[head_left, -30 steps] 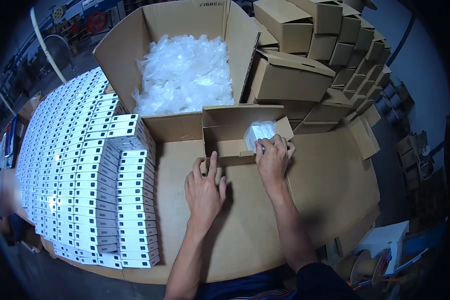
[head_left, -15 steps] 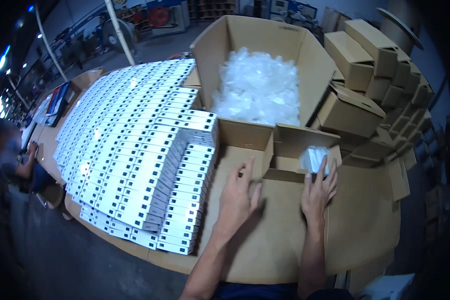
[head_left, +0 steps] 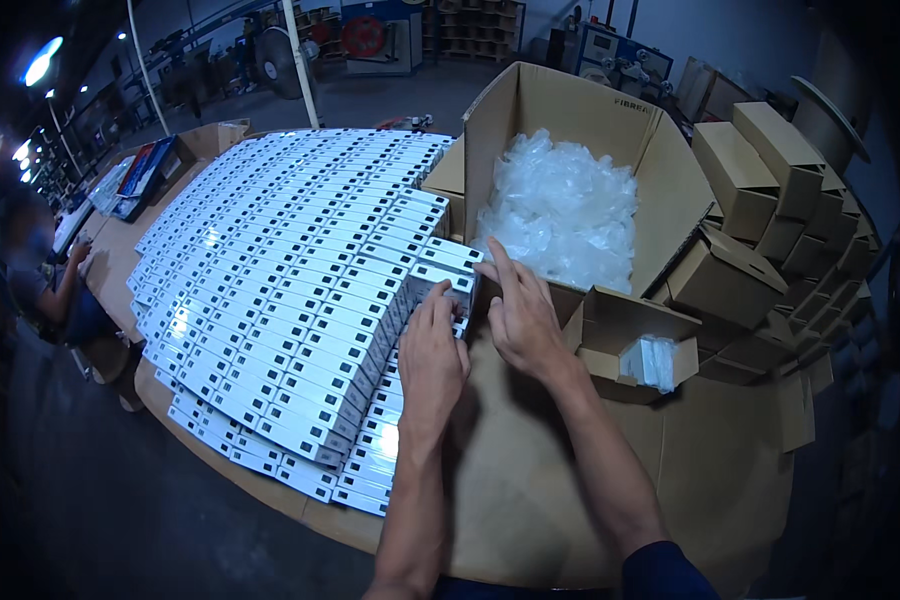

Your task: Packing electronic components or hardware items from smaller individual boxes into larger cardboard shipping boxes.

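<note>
White boxes with a small dark square on each end (head_left: 300,270) lie in a large stack of tight rows to my left. My left hand (head_left: 435,360) is at the stack's right edge, its fingers stretched over a white box (head_left: 442,274) and the thumb apart. Just beside it, my right hand (head_left: 525,320) has its index finger extended near that box's right end, the other fingers partly bent. Whether either hand grips a box is hard to see. To the right, a small open cardboard box (head_left: 610,330) holds a plastic-wrapped white pack (head_left: 650,362).
Behind my hands stands a large open carton (head_left: 685,175) filled with clear plastic bags (head_left: 565,205). Empty brown boxes (head_left: 735,270) are piled at the right. Cardboard covers the table (head_left: 590,480). Another person (head_left: 45,265) sits at the far left.
Both hands have moved left to the stack's edge; the right hand has left the wrapped pack, which stays in the small box. The view has shifted, so the scene sits further right and lower.
</note>
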`<state>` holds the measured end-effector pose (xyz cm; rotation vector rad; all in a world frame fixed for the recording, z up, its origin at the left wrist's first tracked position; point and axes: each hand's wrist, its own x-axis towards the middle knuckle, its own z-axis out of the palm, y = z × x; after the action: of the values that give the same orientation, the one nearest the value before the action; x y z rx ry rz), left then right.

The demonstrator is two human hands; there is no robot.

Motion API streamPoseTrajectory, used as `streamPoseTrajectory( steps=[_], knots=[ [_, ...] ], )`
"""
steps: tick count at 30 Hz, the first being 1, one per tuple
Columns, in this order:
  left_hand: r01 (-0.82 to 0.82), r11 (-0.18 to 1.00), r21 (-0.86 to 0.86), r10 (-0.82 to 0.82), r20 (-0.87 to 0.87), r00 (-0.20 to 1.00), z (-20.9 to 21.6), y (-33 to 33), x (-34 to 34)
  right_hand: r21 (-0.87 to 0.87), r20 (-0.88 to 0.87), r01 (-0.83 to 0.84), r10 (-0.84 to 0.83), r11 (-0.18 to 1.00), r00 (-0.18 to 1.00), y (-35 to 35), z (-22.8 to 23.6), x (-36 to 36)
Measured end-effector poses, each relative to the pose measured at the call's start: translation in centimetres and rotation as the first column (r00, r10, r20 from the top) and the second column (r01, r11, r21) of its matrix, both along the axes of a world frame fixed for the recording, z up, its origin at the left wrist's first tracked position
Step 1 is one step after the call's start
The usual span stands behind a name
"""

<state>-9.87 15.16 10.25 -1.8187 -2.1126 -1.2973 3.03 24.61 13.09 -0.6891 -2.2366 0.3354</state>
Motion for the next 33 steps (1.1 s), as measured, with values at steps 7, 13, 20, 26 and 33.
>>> streamPoseTrajectory(
  steps=[7,13,20,26,33],
  knots=[
    [-0.094,0.993,0.072,0.070,0.280,0.957,0.4,0.1,0.8,0.025,0.132,0.032,-0.035,0.999,0.991,0.3,-0.6,-0.6],
    [-0.164,0.976,0.145,0.117,0.288,0.950,0.6,-0.8,1.1,0.108,-0.054,0.042,-0.036,0.993,0.998,-1.2,0.3,0.6],
    [-0.042,0.960,0.278,-0.051,0.319,0.946,3.2,-5.0,5.9,-0.803,-0.553,-0.503,-0.083,0.319,0.829,-6.4,1.5,5.8],
    [0.276,0.918,0.284,-0.361,0.317,0.877,4.7,-4.7,7.9,-0.632,-0.723,-0.573,-0.131,0.522,0.678,-5.2,0.2,8.6],
    [0.177,0.926,0.333,-0.227,0.117,0.967,9.4,9.8,3.5,-0.529,-0.488,-0.044,-0.261,0.848,0.833,-2.9,2.5,12.4]
  ],
)
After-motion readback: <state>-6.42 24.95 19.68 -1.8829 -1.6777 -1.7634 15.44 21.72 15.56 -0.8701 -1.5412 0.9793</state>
